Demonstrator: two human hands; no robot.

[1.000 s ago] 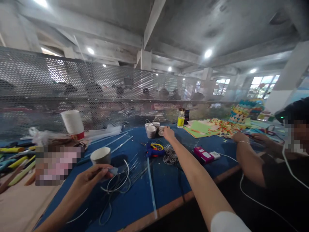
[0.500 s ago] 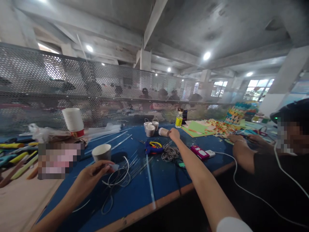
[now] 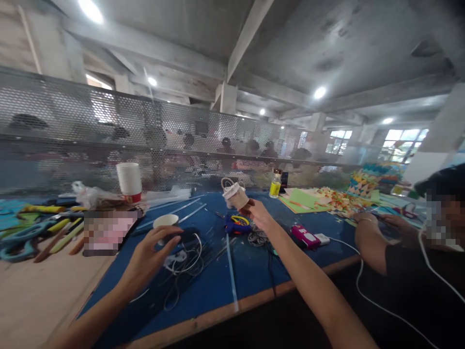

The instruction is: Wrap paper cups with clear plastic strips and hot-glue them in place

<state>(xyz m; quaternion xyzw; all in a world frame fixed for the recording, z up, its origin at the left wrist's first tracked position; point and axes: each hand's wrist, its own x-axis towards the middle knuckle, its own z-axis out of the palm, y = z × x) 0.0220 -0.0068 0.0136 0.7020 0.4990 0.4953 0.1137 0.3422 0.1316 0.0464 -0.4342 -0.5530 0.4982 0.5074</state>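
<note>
clearly, right hand point(image 3: 259, 215), grip clamped on small tilted cup point(image 3: 239, 198), left hand point(image 3: 150, 249), grip spread apart, near white cup point(image 3: 165, 220)

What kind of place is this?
Probably a craft workshop: there's a stack of white cups, green paper on the blue table, and a small cup in the right hand.

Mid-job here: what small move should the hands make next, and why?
Probably bring the small cup in toward the left hand. The right hand holds the cup tilted, out over the blue table, while the left is open with nothing visible between thumb and fingers, so it seems free to help steady it.
</note>
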